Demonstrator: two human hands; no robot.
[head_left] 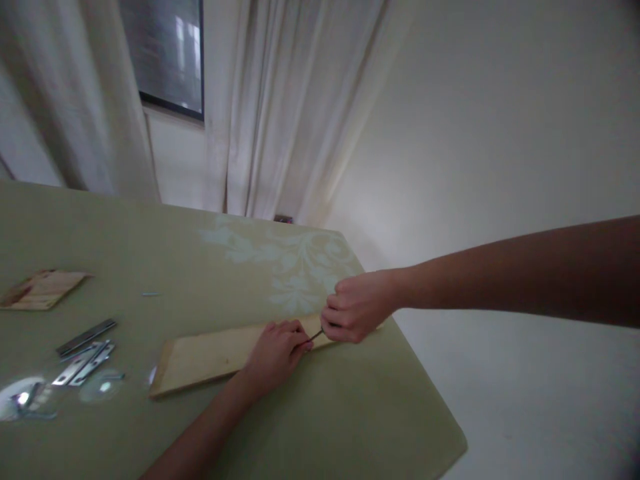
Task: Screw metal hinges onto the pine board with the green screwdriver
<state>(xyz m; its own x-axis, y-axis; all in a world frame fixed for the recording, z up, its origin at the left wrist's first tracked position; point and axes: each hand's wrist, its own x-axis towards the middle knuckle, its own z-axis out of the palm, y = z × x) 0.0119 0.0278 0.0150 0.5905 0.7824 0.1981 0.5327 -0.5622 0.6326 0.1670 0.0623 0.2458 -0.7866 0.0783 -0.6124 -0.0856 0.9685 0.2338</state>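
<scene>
A long pale wooden board [210, 357] lies flat on the green-covered table. My right hand [353, 308] is closed around the hidden handle of a tool whose thin dark shaft, like that of a screwdriver [316, 335], shows between my hands. Resting on the board, my left hand [280, 347] has its thumb and fingers pinched at the shaft's tip. Whatever lies between those fingertips is too small and covered to make out. The far right end of the board is partly hidden behind my right hand.
Flat silver metal plates [83, 365] and a dark metal bar [86, 337] lie at the left on the table [320, 427]. Farther back are a small wooden piece [43, 290] and a thin metal pin [151, 294]. Curtains [280, 100] and a wall [500, 133] stand behind.
</scene>
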